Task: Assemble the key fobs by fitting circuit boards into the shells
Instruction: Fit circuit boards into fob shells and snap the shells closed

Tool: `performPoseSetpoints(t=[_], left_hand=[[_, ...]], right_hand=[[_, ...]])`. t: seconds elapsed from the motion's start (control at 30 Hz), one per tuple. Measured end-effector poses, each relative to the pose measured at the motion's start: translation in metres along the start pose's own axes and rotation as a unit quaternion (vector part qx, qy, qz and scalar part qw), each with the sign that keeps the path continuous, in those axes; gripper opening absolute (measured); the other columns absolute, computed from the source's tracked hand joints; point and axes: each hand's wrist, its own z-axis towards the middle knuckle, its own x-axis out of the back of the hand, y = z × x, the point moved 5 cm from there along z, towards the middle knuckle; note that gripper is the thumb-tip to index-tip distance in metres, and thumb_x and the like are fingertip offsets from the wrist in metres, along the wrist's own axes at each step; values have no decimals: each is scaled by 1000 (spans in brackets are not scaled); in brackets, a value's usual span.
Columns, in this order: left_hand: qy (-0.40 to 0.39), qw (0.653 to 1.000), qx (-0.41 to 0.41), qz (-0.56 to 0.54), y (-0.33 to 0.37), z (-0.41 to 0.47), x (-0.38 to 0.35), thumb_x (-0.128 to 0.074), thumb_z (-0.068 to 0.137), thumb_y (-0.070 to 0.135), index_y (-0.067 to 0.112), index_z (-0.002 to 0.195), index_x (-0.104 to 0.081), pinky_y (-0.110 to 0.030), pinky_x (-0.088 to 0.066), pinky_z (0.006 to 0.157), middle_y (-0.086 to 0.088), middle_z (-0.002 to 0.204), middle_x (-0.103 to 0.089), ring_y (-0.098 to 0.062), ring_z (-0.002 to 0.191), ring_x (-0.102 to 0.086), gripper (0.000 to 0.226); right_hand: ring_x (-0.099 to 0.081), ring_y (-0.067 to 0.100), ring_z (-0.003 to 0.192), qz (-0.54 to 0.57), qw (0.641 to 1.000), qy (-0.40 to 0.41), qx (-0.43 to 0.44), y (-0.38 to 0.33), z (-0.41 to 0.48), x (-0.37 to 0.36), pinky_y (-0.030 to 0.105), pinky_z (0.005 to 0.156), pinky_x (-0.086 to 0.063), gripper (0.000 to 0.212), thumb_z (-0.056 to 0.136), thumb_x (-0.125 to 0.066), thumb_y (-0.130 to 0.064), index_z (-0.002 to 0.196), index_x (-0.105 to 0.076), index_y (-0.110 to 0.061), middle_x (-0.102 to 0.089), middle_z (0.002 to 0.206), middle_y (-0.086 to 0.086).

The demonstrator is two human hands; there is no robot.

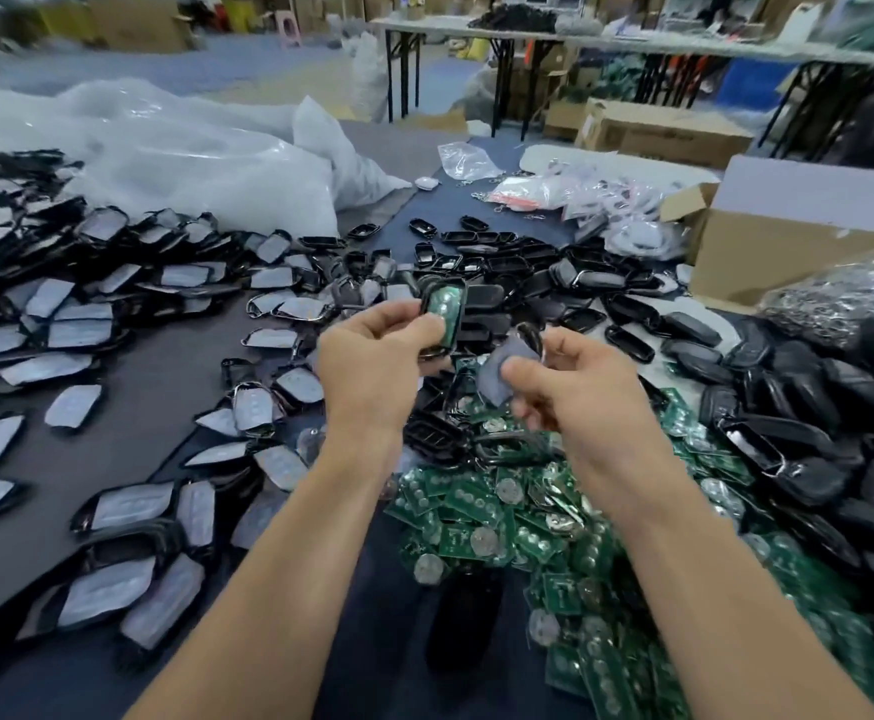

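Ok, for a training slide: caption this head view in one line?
Left hand holds a shell with a green circuit board inside; right hand pinches a grey-faced cover above the loose boards.

Single head-worn wide-angle view, facing forward and down, close over the table [165, 387]

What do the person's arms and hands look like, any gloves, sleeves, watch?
Nothing worn that shows. The left hand and right hand are bare: no gloves, no rings visible. The left forearm and right forearm are bare to the frame edge: no sleeves, watch, bands or cables. The right hand is slightly blurred, so fine detail there is unsure.
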Motion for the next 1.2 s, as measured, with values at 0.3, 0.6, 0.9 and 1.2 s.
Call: performPoseSetpoints(t=[0.3, 0.6, 0.9, 1.2], left_hand=[[-206, 962, -31, 178, -36, -46, -89, -75, 68, 20, 22, 81, -74, -53, -64, 70, -8, 73, -78, -34, 66, -70, 13], [-159, 953, -111, 231, -36, -50, -82, -78, 84, 18, 42, 88, -70, -18, -38, 40, 16, 70, -77, -3, 41, -49, 26], [-143, 950, -155, 230, -35, -57, -82, -84, 88, 21, 42, 97, -71, -16, -44, 43, 19, 72, -77, -1, 47, -62, 26], [-142, 968, -108, 176, -36, -56, -80, -85, 87, 27, 46, 97, -74, -34, -55, 53, 12, 79, -80, -11, 60, -68, 23]], right_hand=[[-47, 17, 42, 57, 990, 129, 3, 20, -20, 75, 25, 40, -37, 16, 82, -73, 10, 80, -66, -3, -59, 61, 11], [-65, 16, 56, 154, 986, 62, -20, 30, -22, 68, 22, 54, -55, 31, 84, -74, 12, 104, -70, -11, -68, 70, 7], [-65, 15, 61, 139, 987, 75, -5, 31, -23, 65, 23, 59, -56, 22, 88, -72, 9, 101, -77, -7, -72, 78, 12], [-56, 11, 50, 7, 994, 102, 48, 28, -25, 62, 25, 50, -45, 6, 83, -80, -18, 84, -77, -23, -71, 68, -3]])
